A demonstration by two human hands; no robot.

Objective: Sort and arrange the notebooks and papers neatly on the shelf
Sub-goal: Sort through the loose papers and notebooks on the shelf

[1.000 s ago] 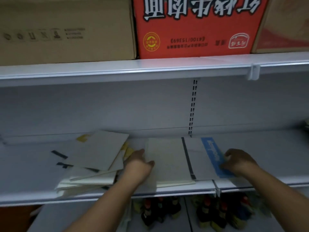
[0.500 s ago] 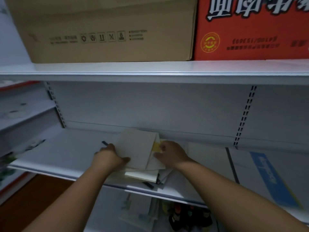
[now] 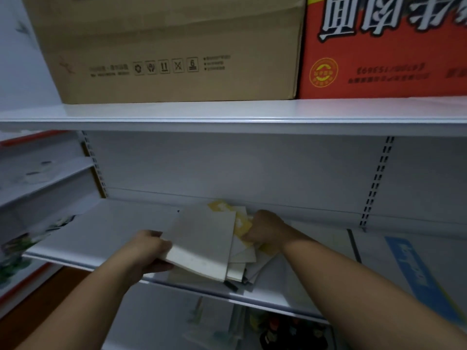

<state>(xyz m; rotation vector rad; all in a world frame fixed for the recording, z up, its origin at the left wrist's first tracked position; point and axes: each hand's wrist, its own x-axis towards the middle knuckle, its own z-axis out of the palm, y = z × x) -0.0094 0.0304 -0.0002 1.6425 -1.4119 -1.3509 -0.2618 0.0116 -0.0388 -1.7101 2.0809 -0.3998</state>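
A loose stack of pale notebooks and papers (image 3: 204, 241) lies fanned out on the white middle shelf (image 3: 101, 231), tilted up at its left edge. My left hand (image 3: 149, 251) grips the stack's left edge, thumb on top. On the stack's right side, my right hand (image 3: 265, 229) is closed on yellow-printed sheets (image 3: 241, 224). Farther right, a cream notebook with a dark spine (image 3: 353, 246) and a sheet with a blue band (image 3: 414, 271) lie flat on the shelf.
Above, a brown cardboard box (image 3: 177, 46) and a red printed box (image 3: 384, 46) stand on the upper shelf. Bottles (image 3: 283, 332) and papers sit on the shelf below. Another shelving unit (image 3: 38, 178) stands at the left. A slotted upright (image 3: 376, 180) runs down the back panel.
Both hands left the flat notebooks on the right and moved left to the messy stack. They now grip it at both sides, and its left edge has lifted.
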